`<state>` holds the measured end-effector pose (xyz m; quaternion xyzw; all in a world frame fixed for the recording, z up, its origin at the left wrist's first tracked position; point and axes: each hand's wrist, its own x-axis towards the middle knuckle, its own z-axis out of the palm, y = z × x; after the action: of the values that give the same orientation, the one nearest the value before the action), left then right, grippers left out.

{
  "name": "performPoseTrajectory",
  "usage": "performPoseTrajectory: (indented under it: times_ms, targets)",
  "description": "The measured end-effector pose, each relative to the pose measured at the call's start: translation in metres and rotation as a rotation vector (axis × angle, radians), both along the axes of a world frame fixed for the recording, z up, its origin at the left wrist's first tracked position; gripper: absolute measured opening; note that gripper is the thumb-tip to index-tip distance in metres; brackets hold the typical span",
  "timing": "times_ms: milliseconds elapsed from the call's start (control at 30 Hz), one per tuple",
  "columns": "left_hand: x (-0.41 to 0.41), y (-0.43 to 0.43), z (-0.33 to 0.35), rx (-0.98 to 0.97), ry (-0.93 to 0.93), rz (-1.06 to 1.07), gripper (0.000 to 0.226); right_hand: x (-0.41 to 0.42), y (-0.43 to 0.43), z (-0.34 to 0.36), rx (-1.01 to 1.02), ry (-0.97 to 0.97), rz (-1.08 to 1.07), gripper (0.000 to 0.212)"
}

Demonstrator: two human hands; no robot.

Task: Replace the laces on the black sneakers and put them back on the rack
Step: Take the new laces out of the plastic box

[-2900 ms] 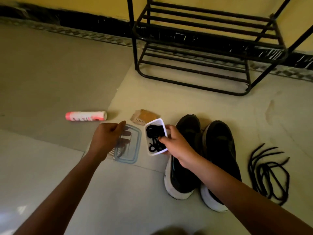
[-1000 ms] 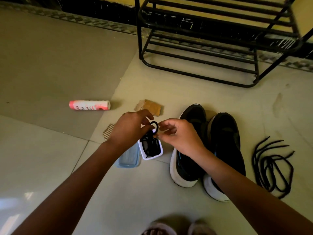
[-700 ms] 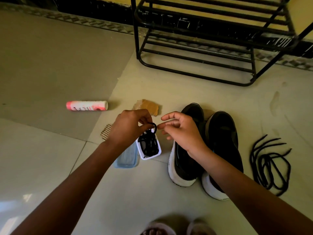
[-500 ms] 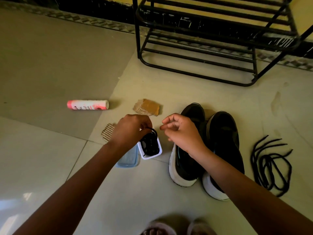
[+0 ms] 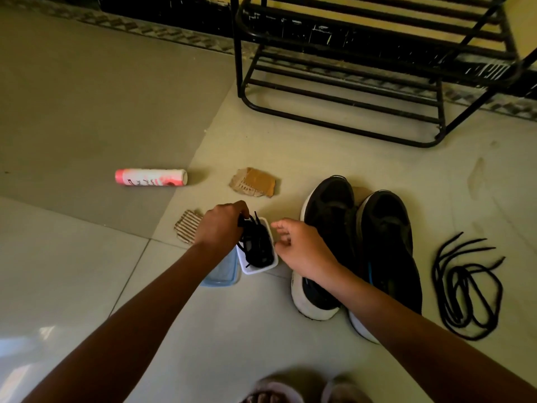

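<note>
Laces (image 5: pixel 255 245) lower, inside white tub (image 5: pixel 257 270)

No wording can be read for certain. The pink and white can (image 5: pixel 151 177) lying on its side carries dark lettering along its body, but it is too small and blurred to make out

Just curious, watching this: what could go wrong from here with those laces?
The left hand pinches tangled laces in the white container while the right hand does not hold it: a pull might tip it. The loose laces beside the sneakers look alike, so sets could get mixed.
</note>
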<state>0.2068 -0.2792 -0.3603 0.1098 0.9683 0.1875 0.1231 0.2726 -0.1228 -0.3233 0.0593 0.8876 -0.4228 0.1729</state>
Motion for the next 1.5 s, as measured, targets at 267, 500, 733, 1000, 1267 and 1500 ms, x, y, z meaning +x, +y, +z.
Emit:
performPoseTrajectory:
  times_ms: [267, 500, 733, 1000, 1267, 1500]
  targets:
    - [-0.002, -0.008, 0.016, 0.408, 0.006, 0.067, 0.026, -0.005, -0.003, -0.004, -0.141, -0.041, -0.153, 0.027]
    - [-0.005, -0.009, 0.024, 0.731, -0.078, 0.194, 0.032, -0.012, 0.002, 0.01, -0.878, -0.416, -0.577, 0.026]
    - [0.004, 0.004, 0.046, 0.537, 0.077, 0.048, 0.036, -0.01, -0.001, 0.015, -1.042, -0.455, -0.707, 0.041]
    - [0.02, 0.027, 0.057, 0.431, 0.126, -0.142, 0.033, -0.009, -0.002, 0.017, -1.008, -0.37, -0.632, 0.038]
    - [0.016, 0.033, 0.05, 0.446, 0.213, -0.052, 0.029, -0.003, 0.003, 0.018, -0.98, -0.311, -0.619, 0.031]
    - [0.0, 0.006, 0.043, 0.406, 0.108, 0.076, 0.021, -0.013, 0.021, 0.027, -0.859, 0.006, -0.841, 0.039]
